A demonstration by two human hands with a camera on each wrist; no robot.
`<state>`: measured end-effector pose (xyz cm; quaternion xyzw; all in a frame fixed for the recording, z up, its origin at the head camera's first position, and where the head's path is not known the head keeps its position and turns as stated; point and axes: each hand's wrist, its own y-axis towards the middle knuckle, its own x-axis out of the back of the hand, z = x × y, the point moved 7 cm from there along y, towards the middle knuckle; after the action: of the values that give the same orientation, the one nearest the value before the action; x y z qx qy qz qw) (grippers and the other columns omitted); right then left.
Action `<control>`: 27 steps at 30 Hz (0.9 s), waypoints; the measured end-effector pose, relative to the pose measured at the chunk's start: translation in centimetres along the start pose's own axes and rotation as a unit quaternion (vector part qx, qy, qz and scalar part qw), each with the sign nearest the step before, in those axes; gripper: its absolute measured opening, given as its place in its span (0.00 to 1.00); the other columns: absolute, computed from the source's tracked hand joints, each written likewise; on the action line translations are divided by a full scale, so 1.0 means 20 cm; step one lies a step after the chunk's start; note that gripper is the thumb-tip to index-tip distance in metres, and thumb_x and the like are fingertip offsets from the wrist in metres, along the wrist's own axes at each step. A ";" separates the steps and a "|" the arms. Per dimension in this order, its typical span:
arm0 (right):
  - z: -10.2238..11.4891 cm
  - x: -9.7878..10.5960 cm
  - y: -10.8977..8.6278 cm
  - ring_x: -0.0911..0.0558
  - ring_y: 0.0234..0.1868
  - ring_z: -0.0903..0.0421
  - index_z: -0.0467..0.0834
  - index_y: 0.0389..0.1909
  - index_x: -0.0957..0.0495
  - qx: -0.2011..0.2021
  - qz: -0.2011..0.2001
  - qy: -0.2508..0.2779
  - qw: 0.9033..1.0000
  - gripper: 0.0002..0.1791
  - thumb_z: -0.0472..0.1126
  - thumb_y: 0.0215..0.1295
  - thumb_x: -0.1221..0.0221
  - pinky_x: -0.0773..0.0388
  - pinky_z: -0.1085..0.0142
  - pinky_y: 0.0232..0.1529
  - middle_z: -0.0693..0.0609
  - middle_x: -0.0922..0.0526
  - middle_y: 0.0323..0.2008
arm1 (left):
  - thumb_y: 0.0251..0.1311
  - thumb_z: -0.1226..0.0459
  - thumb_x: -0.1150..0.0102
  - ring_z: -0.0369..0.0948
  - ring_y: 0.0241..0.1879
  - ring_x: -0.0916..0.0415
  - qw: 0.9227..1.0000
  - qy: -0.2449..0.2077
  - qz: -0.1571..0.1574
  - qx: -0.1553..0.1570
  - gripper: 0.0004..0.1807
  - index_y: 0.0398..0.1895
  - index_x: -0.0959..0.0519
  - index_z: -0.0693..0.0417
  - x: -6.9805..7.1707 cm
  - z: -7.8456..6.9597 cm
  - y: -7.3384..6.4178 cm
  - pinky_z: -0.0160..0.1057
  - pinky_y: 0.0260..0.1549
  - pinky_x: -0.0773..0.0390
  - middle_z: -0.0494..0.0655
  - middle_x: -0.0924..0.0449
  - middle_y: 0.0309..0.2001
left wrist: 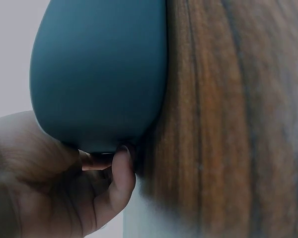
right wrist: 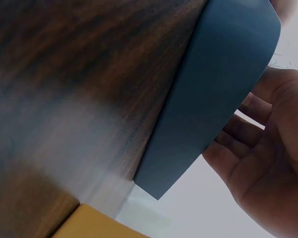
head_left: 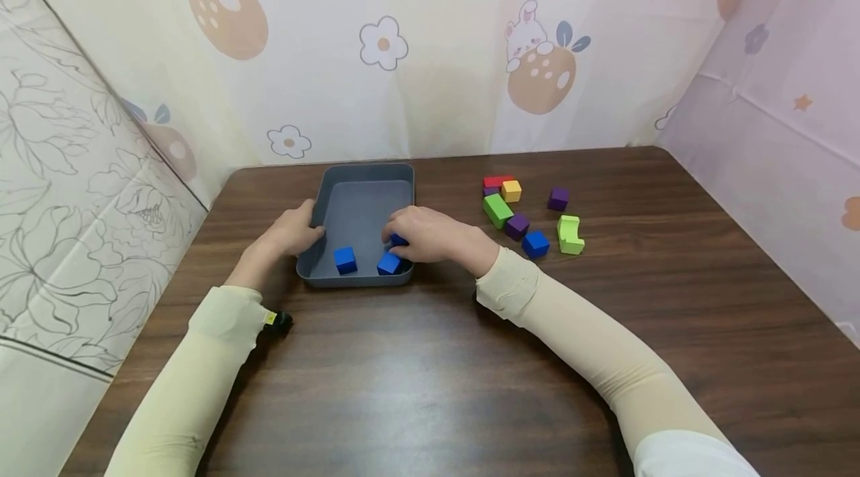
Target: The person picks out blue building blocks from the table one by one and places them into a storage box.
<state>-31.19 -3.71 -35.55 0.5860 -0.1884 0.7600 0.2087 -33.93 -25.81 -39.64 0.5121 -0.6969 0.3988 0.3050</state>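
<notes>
A grey tray stands on the table's left half. My left hand grips its left wall, the thumb over the rim; in the left wrist view the fingers bend against the tray's outer side. Over the right rim, my right hand reaches inside with curled fingers round a blue block, which they partly cover. Just below that hand lies a second blue block, and a third blue block sits further left on the tray floor. The right wrist view shows the tray wall hiding the fingertips.
Right of the tray lie a red block, a yellow block, a green block, several purple blocks, a blue block and a notched light green block. A patterned cloth hangs behind the table.
</notes>
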 end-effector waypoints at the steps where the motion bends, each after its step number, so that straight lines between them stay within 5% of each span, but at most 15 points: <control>1: 0.00 0.00 0.00 0.16 0.51 0.53 0.43 0.57 0.13 0.000 0.000 -0.001 1.000 0.15 0.43 0.75 0.34 0.16 0.60 0.59 0.47 0.13 0.53 | 0.81 0.63 0.51 0.58 0.49 0.18 1.000 0.000 -0.001 -0.001 0.36 0.82 0.52 0.70 0.00 0.00 0.00 0.47 0.35 0.13 0.78 0.33 0.70; 11: 0.02 0.01 0.01 0.16 0.50 0.53 0.42 0.57 0.13 0.005 0.004 -0.003 1.000 0.14 0.42 0.76 0.35 0.16 0.60 0.58 0.47 0.13 0.52 | 0.81 0.63 0.51 0.59 0.52 0.18 1.000 0.004 -0.001 0.002 0.37 0.82 0.53 0.70 0.01 0.00 -0.01 0.47 0.36 0.13 0.78 0.35 0.71; 27: 0.01 0.00 0.02 0.16 0.51 0.52 0.43 0.58 0.13 -0.004 0.011 -0.013 1.000 0.15 0.44 0.76 0.35 0.16 0.59 0.59 0.47 0.14 0.54 | 0.81 0.64 0.51 0.54 0.38 0.17 1.000 0.008 -0.002 -0.006 0.36 0.81 0.53 0.72 0.01 -0.01 0.00 0.45 0.32 0.16 0.78 0.29 0.65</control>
<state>-31.21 -4.08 -35.61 0.5929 -0.2006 0.7538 0.2001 -34.03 -25.76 -39.30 0.5085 -0.6959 0.3982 0.3140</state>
